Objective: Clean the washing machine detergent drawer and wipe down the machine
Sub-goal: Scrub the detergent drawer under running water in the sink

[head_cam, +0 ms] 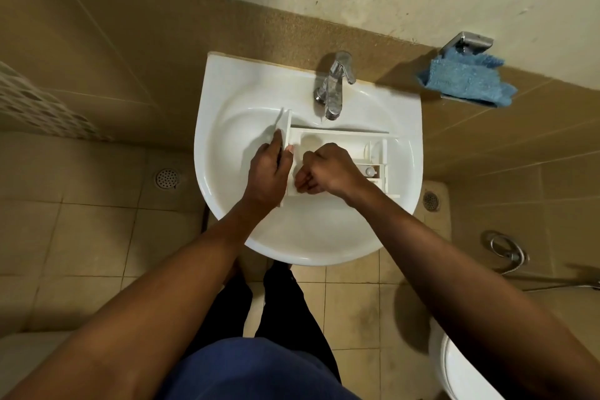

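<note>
Both curled hands (269,169) (328,172) on detergent drawer (344,137)

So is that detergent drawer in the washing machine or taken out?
Out. The detergent drawer lies in the white sink below the tap; the left hand grips its front panel.

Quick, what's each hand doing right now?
Left hand: grips the detergent drawer by its front end.
Right hand: fingers curled inside the drawer; whether it holds anything cannot be told.

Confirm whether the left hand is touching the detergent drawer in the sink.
Touching. The head view shows the left hand gripping the detergent drawer by its front panel, fingers behind the panel and thumb on its near face.
</note>
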Tool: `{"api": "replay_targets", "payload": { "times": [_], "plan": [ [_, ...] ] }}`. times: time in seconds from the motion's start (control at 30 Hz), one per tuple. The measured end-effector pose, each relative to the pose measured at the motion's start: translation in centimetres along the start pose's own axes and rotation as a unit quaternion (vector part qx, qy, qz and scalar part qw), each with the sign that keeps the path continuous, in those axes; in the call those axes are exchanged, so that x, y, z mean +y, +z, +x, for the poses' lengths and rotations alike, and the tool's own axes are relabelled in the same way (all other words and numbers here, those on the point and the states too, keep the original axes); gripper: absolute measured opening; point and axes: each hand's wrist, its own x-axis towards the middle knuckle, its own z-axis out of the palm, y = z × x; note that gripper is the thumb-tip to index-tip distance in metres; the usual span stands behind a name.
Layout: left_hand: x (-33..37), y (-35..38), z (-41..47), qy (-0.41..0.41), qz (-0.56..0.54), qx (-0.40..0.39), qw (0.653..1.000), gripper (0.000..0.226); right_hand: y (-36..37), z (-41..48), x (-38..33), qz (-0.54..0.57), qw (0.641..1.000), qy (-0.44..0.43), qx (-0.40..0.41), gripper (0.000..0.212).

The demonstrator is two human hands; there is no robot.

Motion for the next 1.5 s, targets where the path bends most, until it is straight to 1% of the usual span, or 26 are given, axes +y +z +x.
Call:
{"api": "replay_targets", "payload": {
  "times": [0.07,0.1,0.17,0.2,0.23,0.3,0.33,0.37,0.43,0.5,0.6,0.63,0.67,0.73,0.83,0.93,1.0,1.07,1.13,1.17,1.2,1.27,1.33,1.4,1.5],
  "plan": [
    [0.0,0.1,0.0,0.001,0.0,0.004,1.0,0.05,0.1,-0.2,0.4,-0.024,0.999,-0.034,0.032,0.04],
    [-0.1,0.1,0.0,0.003,-0.003,0.005,1.0,0.05,0.1,-0.2,0.6,-0.011,0.999,-0.034,0.038,0.039],
    [-0.2,0.0,0.1,0.007,-0.006,0.006,1.0,0.049,-0.2,-0.2,1.4,0.068,0.997,-0.007,0.043,0.038],
    [-0.3,-0.1,0.1,0.008,-0.006,0.007,1.0,0.048,-0.4,-0.2,1.8,0.085,0.995,-0.007,0.051,0.035],
    [-0.4,-0.1,0.1,0.007,-0.007,0.006,1.0,0.048,-0.6,-0.1,2.3,0.062,0.996,-0.024,0.062,0.029],
    [-0.4,-0.1,0.1,0.0,-0.011,0.0,1.0,0.05,-0.7,-0.2,3.2,-0.078,0.99,-0.089,0.076,0.013],
    [-0.4,0.0,0.1,-0.005,-0.014,-0.001,1.0,0.05,-0.6,-0.3,3.5,-0.138,0.981,-0.115,0.07,0.01],
    [-0.4,0.1,0.2,-0.008,-0.014,0.0,1.0,0.05,-0.4,-0.3,3.7,-0.165,0.976,-0.129,0.062,0.01],
    [-0.3,0.2,0.2,-0.009,-0.011,0.003,1.0,0.05,0.2,0.0,3.6,-0.167,0.974,-0.137,0.07,0.011],
    [-0.3,0.1,0.2,-0.01,-0.011,0.002,1.0,0.05,0.8,0.1,3.4,-0.166,0.971,-0.136,0.101,0.01],
    [-0.2,0.0,0.1,-0.016,-0.02,-0.009,1.0,0.051,1.9,-0.7,4.4,-0.216,0.952,-0.154,0.153,0.008],
    [-0.2,0.0,0.2,-0.016,-0.021,-0.012,1.0,0.051,2.0,-1.0,4.8,-0.209,0.952,-0.157,0.159,0.006],
    [-0.2,0.0,0.2,-0.015,-0.022,-0.015,1.0,0.051,2.0,-1.2,5.1,-0.182,0.96,-0.148,0.154,0.006],
    [-0.1,0.1,0.1,-0.016,-0.019,-0.014,1.0,0.051,1.6,-0.9,4.7,-0.153,0.973,-0.113,0.131,0.009],
    [0.0,0.3,0.1,-0.018,-0.009,-0.009,1.0,0.05,0.5,0.3,3.3,-0.18,0.973,-0.086,0.112,0.016],
    [-0.1,0.4,0.1,-0.012,-0.007,-0.007,1.0,0.05,0.6,0.1,3.9,-0.139,0.977,-0.084,0.14,0.023],
    [-0.1,0.5,0.1,-0.009,-0.008,-0.009,1.0,0.05,1.7,-0.8,5.5,-0.131,0.966,-0.12,0.19,0.012],
    [-0.1,0.5,0.0,-0.017,-0.015,-0.006,1.0,0.053,3.2,-1.7,7.1,-0.15,0.943,-0.192,0.225,0.008],
    [-0.1,0.6,0.0,-0.019,-0.016,-0.003,1.0,0.054,3.9,-1.9,8.0,-0.155,0.931,-0.253,0.214,0.004],
    [-0.2,0.6,0.0,-0.016,-0.013,-0.005,1.0,0.054,3.9,-1.9,8.3,-0.167,0.926,-0.271,0.205,0.005],
    [-0.2,0.6,0.0,-0.014,-0.011,-0.007,1.0,0.054,3.7,-2.0,8.5,-0.189,0.92,-0.279,0.201,0.011],
    [-0.1,0.7,0.1,-0.015,-0.011,-0.006,1.0,0.054,3.8,-2.3,8.9,-0.225,0.916,-0.267,0.196,0.025],
    [0.0,0.8,0.0,-0.016,-0.012,0.001,1.0,0.054,4.1,-2.7,8.6,-0.216,0.931,-0.224,0.192,0.033],
    [0.0,0.8,0.0,-0.018,-0.013,0.0,1.0,0.054,4.6,-2.6,7.9,-0.182,0.948,-0.177,0.192,0.034],
    [-0.2,0.7,0.0,-0.007,-0.005,0.003,1.0,0.052,5.2,-2.5,7.0,-0.145,0.963,-0.101,0.205,0.035]
  ]
}}
